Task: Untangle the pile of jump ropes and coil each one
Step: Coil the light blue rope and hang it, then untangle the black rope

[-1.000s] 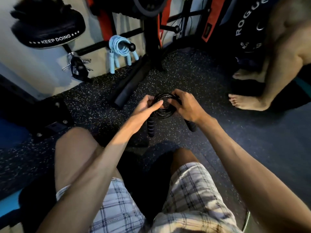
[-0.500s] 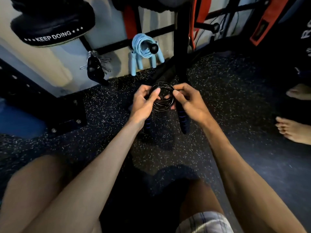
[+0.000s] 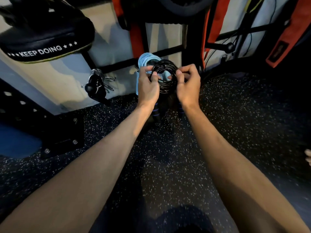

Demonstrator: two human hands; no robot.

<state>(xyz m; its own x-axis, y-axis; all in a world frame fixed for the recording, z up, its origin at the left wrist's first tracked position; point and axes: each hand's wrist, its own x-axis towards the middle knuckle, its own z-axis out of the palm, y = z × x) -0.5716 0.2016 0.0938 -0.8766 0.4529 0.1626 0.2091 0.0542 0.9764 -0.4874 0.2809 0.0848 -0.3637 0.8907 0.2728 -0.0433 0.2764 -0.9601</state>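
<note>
Black rope coil (image 3: 165,78) upright, handles downward

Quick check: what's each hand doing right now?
Left hand: closed on the left side of the black rope coil.
Right hand: closed on the coil's right side.

Your left hand (image 3: 148,86) and right hand (image 3: 186,86) pinch opposite sides of a coiled black jump rope (image 3: 165,78), held upright above the speckled floor (image 3: 235,123); its two black-and-blue handles (image 3: 156,111) hang below your wrists; directly behind the coil, a light blue jump rope (image 3: 145,60) hangs coiled on the rack; to the left, a black pad reading "KEEP DOING" (image 3: 45,39); below it, a bunch of metal clips (image 3: 99,84).
</note>
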